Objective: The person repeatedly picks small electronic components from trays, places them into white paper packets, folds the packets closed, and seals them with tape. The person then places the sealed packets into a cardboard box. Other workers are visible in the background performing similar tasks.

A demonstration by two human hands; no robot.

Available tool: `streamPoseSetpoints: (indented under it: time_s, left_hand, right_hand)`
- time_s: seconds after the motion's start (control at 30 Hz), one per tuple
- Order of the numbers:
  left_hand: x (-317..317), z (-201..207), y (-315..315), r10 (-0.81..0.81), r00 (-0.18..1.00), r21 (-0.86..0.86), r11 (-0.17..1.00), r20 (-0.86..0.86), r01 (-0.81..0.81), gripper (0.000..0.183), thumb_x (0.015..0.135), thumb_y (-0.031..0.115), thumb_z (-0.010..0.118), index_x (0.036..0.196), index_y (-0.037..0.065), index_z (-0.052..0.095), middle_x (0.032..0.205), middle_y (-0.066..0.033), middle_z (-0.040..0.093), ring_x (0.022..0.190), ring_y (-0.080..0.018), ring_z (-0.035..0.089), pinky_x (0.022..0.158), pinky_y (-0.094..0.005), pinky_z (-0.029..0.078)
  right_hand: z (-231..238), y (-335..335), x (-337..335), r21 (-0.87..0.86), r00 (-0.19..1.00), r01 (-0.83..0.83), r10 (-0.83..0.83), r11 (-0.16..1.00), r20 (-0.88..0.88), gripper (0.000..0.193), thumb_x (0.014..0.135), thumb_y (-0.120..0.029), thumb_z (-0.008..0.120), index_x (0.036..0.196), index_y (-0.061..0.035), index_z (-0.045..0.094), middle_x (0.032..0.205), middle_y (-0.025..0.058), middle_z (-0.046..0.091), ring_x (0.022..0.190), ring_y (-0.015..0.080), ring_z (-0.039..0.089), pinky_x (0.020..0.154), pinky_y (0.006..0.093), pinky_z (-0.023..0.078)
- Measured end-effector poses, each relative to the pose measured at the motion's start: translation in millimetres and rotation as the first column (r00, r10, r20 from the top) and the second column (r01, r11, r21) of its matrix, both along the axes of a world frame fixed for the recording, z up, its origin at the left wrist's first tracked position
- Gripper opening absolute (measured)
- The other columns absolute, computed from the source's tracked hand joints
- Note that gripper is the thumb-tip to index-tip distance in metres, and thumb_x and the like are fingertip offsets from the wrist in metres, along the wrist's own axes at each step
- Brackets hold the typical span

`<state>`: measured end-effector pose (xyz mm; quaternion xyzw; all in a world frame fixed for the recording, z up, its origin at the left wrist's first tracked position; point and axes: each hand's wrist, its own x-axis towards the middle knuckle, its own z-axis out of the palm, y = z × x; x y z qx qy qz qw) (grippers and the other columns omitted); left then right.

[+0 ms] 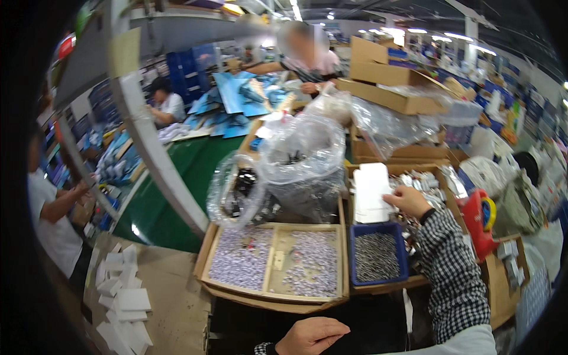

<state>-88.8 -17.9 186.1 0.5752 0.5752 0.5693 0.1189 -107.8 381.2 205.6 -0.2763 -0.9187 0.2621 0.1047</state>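
My right hand (408, 202), thumb and fingers closed, grips the right edge of a flat white carton (371, 192). The carton is above a cardboard box (451, 192) of loose small metal parts (421, 181). Just below it sits a blue bin (408, 264) full of small dark metal pieces (376, 257). My left hand (313, 335) is low in front of me, fingers pressed together; whether anything is between them is hidden. Beyond it lies a divided wooden tray (270, 260) with many tiny whitish pieces (239, 258) in both compartments.
Clear plastic bags (303, 160) of parts stand behind the tray. White folded cartons (127, 299) are piled on cardboard at left. A red and yellow tool (480, 225) is at right. A metal post (145, 127) rises at left. Co-workers (305, 53) are farther back.
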Motion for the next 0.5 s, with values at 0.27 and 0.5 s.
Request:
streamPoseSetpoints:
  time_s: [0.27, 0.5]
  left_hand:
    - [-10, -7, -18, 0.153, 0.987, -0.003, 0.988, 0.04, -0.153, 0.01, 0.081, -0.001, 0.066, 0.091, -0.001, 0.068, 0.088, -0.0124, 0.069, 0.08, -0.0254, 0.067, 0.071, -0.0308, 0.053]
    - [-31, -24, -13, -0.207, 0.651, 0.107, 0.976, 0.73, 0.19, 0.043, 0.096, 0.014, 0.055, 0.135, 0.0, 0.043, 0.132, -0.0137, 0.051, 0.123, -0.022, 0.049, 0.105, -0.0325, 0.037]
  right_hand:
    - [22, -17, 3, -0.396, 0.919, -0.05, -0.113, 0.917, -0.378, 0.029, 0.09, -0.027, 0.063, 0.081, 0.0006, 0.063, 0.067, 0.0002, 0.057, 0.056, 0.0081, 0.049, 0.052, 0.0248, 0.039]
    - [51, -114, 70, -0.681, 0.896, -0.274, -0.077, 0.679, -0.437, 0.023, 0.093, -0.03, 0.057, 0.088, -0.0082, 0.06, 0.073, -0.0043, 0.055, 0.056, 0.0033, 0.047, 0.049, 0.017, 0.039]
